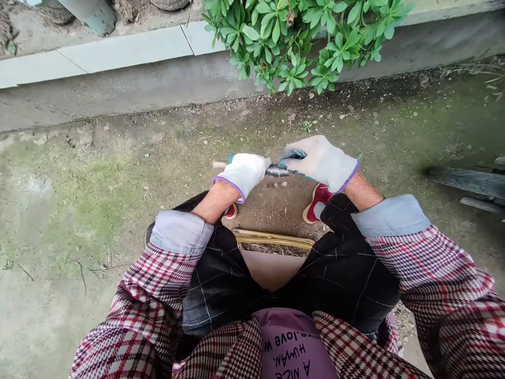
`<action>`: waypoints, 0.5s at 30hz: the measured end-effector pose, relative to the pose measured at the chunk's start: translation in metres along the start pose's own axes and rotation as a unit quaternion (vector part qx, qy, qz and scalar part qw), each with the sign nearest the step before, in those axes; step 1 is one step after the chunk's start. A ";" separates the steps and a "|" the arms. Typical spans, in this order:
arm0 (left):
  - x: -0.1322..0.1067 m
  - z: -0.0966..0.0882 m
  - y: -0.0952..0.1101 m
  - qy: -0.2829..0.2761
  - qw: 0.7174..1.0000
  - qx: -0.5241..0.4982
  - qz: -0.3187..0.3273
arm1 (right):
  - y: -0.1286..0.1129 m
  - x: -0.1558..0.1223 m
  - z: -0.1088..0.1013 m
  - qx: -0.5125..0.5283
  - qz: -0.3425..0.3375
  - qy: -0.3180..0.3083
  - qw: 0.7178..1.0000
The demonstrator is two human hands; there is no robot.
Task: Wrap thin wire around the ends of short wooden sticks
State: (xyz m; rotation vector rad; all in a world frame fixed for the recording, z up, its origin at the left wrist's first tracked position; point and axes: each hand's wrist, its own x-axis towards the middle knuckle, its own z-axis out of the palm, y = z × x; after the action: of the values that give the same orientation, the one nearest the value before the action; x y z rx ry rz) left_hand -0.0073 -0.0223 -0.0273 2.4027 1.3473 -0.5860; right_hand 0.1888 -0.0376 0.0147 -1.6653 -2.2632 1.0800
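Gripping a twisted grey strand (277, 170) between gloved hands, the person squats over bare dirt (272, 208), and the main risk lies in that short exposed stretch. Left hand (241, 175), in a white knit glove (252, 168), is closed around the left end of the piece, with a pale stick end (219, 165) poking out further left. Right hand (321, 162) is closed narrowly over a bluish-grey wad (292, 156) at the right end. Whether the strand is wire or cord cannot be told from this view. Knit gives little bite, so a slick strand could slide through the right hand's fingers, and a sharp end could snag the knit or prick through it. A slackened grip could let the piece drop onto the dirt near the red shoes (316, 204), or fall toward the yellowish rods (274, 238) just nearer the person.
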 end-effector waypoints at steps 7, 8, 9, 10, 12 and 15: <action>-0.010 -0.002 -0.004 -0.006 1.000 -0.002 0.009 | 0.015 0.011 0.006 0.009 -0.007 -0.006 1.000; -0.012 -0.003 -0.005 -0.009 1.000 -0.006 0.012 | 0.016 0.012 0.007 0.013 -0.007 -0.009 1.000; -0.014 -0.005 -0.005 -0.011 1.000 -0.014 0.020 | 0.016 0.013 0.008 0.022 -0.007 -0.010 1.000; -0.016 -0.007 -0.005 -0.017 0.999 -0.026 0.027 | 0.016 0.014 0.009 0.038 -0.007 -0.009 0.999; -0.020 -0.013 -0.006 -0.026 0.998 -0.058 0.027 | 0.017 0.016 0.009 0.090 0.003 0.006 0.996; -0.026 -0.022 -0.010 0.009 0.989 -0.143 0.027 | 0.019 0.017 0.010 0.201 0.048 0.039 0.978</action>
State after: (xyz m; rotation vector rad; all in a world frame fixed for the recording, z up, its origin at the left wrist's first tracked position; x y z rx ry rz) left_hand -0.0236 -0.0260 0.0043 2.2088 1.2722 -0.3316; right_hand 0.1925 -0.0243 -0.0092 -1.6239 -1.7798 1.3575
